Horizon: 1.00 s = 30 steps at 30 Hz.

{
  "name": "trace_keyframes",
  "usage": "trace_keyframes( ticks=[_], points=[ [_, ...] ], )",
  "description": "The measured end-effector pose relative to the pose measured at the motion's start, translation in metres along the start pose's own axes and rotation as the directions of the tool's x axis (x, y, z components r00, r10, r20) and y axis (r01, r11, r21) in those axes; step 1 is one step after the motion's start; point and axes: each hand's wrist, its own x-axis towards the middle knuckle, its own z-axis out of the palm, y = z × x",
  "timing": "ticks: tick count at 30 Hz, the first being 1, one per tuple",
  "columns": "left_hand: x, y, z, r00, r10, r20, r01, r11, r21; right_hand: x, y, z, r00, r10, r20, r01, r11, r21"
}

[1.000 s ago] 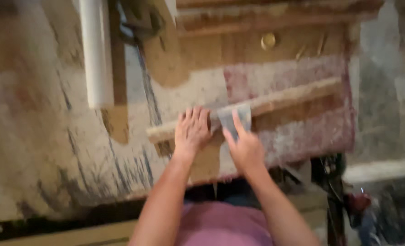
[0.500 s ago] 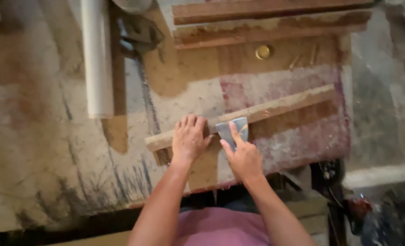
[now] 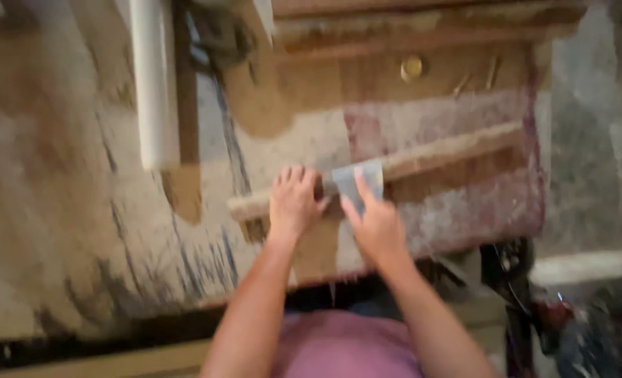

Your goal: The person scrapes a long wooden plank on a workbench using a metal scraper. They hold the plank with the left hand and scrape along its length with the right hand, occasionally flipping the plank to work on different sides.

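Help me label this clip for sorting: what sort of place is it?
Probably a woodworking shop. The left hand steadies a long wooden strip on a dusty, stained workbench, while the right hand presses a grey sanding sheet on it.

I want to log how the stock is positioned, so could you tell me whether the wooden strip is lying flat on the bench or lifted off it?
Lying flat: the wooden strip rests along the workbench, left hand pressing it down.
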Motion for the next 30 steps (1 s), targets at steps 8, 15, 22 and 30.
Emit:
trace_keyframes(
  ticks=[8,15,22,30],
  points=[
    [-0.001,0.002,-0.003,1.000,0.001,0.005,-0.001,1.000,-0.027,-0.003,0.002,-0.006,0.999,0.018,0.043,-0.015,0.997,-0.071],
    [0.002,0.006,-0.008,1.000,0.009,0.004,-0.009,1.000,-0.013,-0.027,0.015,0.000,0.985,0.125,0.116,-0.116,0.990,-0.081],
    [0.000,0.006,-0.004,1.000,-0.020,-0.012,0.019,1.000,-0.009,-0.011,0.017,-0.011,0.999,-0.040,0.031,0.040,0.999,0.007],
    [0.003,0.004,-0.004,1.000,-0.010,-0.005,0.010,1.000,0.004,-0.006,0.003,-0.006,0.998,0.046,0.036,-0.046,0.999,-0.010]
  ],
)
